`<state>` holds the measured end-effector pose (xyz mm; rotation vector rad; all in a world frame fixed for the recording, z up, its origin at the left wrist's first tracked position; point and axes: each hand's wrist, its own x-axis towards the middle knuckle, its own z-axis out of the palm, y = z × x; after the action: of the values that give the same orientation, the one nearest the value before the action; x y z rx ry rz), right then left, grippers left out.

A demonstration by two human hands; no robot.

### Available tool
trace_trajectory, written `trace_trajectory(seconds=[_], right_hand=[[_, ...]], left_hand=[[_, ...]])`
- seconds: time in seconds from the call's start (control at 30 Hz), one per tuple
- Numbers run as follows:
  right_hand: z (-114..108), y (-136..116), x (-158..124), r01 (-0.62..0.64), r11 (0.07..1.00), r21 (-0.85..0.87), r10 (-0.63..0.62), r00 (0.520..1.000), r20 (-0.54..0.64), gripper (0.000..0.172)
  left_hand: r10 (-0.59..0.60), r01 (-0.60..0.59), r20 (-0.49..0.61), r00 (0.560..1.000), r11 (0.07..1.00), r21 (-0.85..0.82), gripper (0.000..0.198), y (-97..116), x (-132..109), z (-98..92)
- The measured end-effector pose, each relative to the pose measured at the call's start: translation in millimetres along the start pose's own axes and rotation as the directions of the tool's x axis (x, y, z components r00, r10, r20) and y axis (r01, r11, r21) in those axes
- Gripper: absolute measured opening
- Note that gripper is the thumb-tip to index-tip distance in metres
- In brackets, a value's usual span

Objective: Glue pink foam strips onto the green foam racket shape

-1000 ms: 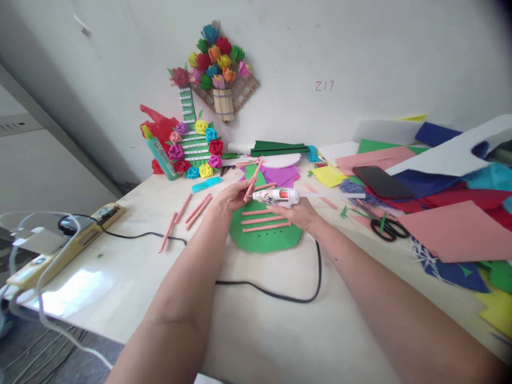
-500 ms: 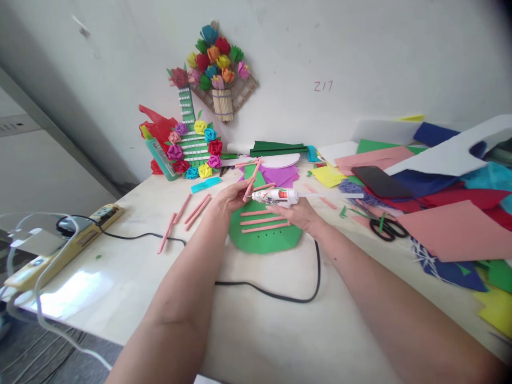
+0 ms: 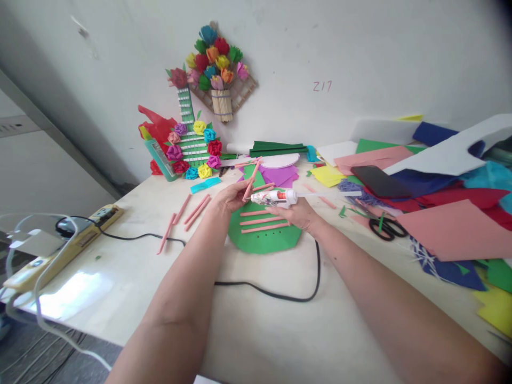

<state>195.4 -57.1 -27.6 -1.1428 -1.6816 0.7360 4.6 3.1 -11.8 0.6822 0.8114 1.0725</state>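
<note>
My left hand (image 3: 231, 198) pinches a pink paper stick (image 3: 252, 180), held slanted above a green paper cutout (image 3: 262, 242). In my right hand (image 3: 300, 213) is a white patterned glue gun (image 3: 274, 198), its nozzle pointing left, at or close to the stick's lower end. A clear glue stick (image 3: 332, 194) juts from the gun's back. Several pink sticks (image 3: 264, 228) lie in rows across the green cutout, partly hidden by the gun and my right hand. More loose pink sticks (image 3: 197, 212) lie on the table left of my left hand.
A yellow power strip (image 3: 68, 245) stands at the left, with a black cord (image 3: 272, 293) looping across the table. Black-handled scissors (image 3: 387, 228), a phone (image 3: 380, 181) and coloured paper (image 3: 460, 229) crowd the right. A flower-trimmed guitar shape (image 3: 194, 146) and glue bottle (image 3: 160, 159) stand behind.
The glue gun and my right hand have shifted very slightly left and down. My left hand keeps its hold on the pink stick, almost unmoved.
</note>
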Motion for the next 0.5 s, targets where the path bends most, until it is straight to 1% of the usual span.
trace_trajectory(seconds=[0.07, 0.13, 0.2, 0.27, 0.33, 0.4, 0.43, 0.5], right_hand=[[-1, 0, 0, 0.012, 0.999, -0.045, -0.009, 0.998, 0.066, 0.018], [-3, -3, 0, 0.023, 0.998, -0.052, -0.016, 0.992, 0.121, 0.019], [-6, -6, 0, 0.017, 1.000, -0.010, -0.015, 0.986, 0.165, 0.022], [-9, -7, 1, -0.015, 0.998, 0.060, 0.004, 0.984, 0.177, 0.024], [-12, -5, 2, -0.059, 0.987, 0.151, 0.039, 0.990, 0.136, 0.023], [-15, 0, 4, -0.074, 0.960, 0.271, 0.069, 0.997, 0.030, 0.022], [-16, 3, 5, -0.064, 0.939, 0.339, 0.083, 0.996, -0.042, 0.025], [-17, 8, 8, -0.035, 0.876, 0.481, 0.144, 0.971, -0.192, 0.031]], left_hand=[[0.012, -0.012, -0.002, 1.000, 1.000, -0.017, 0.006, -1, 0, -1.0], [0.017, -0.017, 0.006, 1.000, 0.999, -0.043, 0.007, -1, 0, -1.6], [0.016, -0.016, 0.004, 1.000, 0.998, -0.057, 0.009, 0, 0, -2.1], [0.010, -0.011, -0.013, 1.000, 0.999, -0.045, 0.008, 1, 1, -2.6], [0.026, -0.026, -0.050, 0.998, 1.000, -0.010, 0.007, 3, 1, -3.6], [0.098, -0.094, -0.066, 0.993, 0.994, 0.063, 0.004, 5, 1, -5.5], [0.148, -0.141, -0.053, 0.988, 0.983, 0.121, 0.002, 6, 0, -6.7], [0.243, -0.239, 0.018, 0.970, 0.932, 0.272, 0.006, 7, -3, -8.5]])
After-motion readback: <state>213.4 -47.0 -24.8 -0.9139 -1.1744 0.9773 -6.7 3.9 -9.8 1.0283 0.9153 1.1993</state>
